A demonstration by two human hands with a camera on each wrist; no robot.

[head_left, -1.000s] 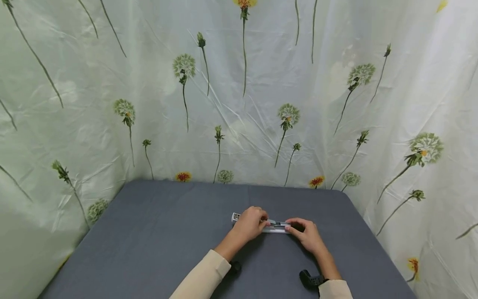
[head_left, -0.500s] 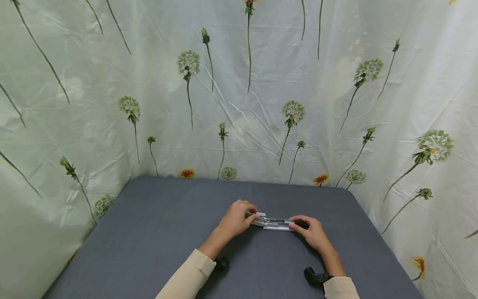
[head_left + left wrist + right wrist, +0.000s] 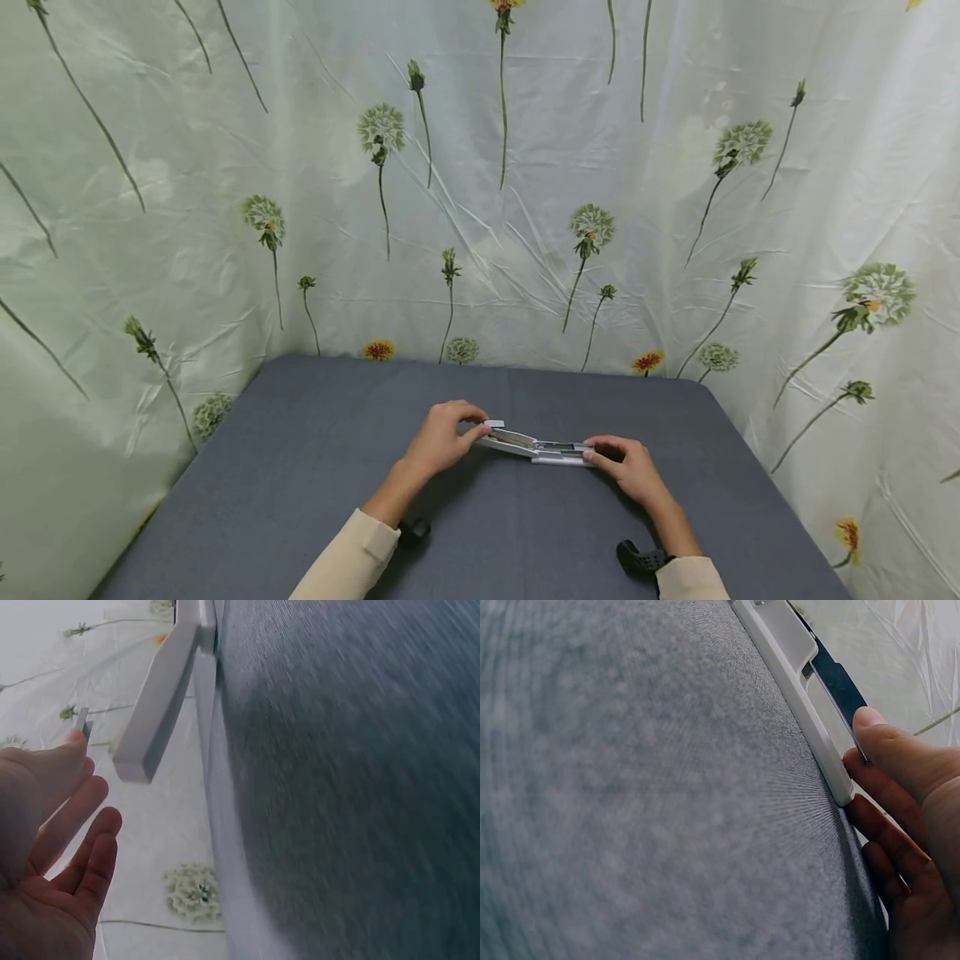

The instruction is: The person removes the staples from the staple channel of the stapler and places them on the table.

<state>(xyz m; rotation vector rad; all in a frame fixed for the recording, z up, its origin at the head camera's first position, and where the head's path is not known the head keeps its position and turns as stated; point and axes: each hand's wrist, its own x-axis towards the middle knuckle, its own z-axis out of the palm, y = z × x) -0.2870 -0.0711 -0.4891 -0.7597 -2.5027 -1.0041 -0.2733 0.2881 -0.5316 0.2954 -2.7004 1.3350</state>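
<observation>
Stapler (image 3: 543, 457) first: in the head view it lies spread open between my hands, one half low on the grey tabletop (image 3: 322, 475), the other slanting up toward my left hand (image 3: 442, 435). My right hand (image 3: 626, 468) grips the low end. If I lift one side more than the other, I judge the whole thing could slide or twist, since my fingertips hold it only at the ends.

From the left wrist, my thumb and a finger are pinched together on a small grey piece (image 3: 84, 718), while the raised arm (image 3: 159, 701) shows just beside them; whether the two are joined I can't tell. A pinch that thin could slip, and if anything in there is sprung, the arm might snap back.

From the right wrist, my thumb and a finger clamp the end of a dark metal strip (image 3: 840, 686) above the white base (image 3: 806, 720), which rests on the tabletop. Pressing unevenly there could bend the strip or let the base skid.
</observation>
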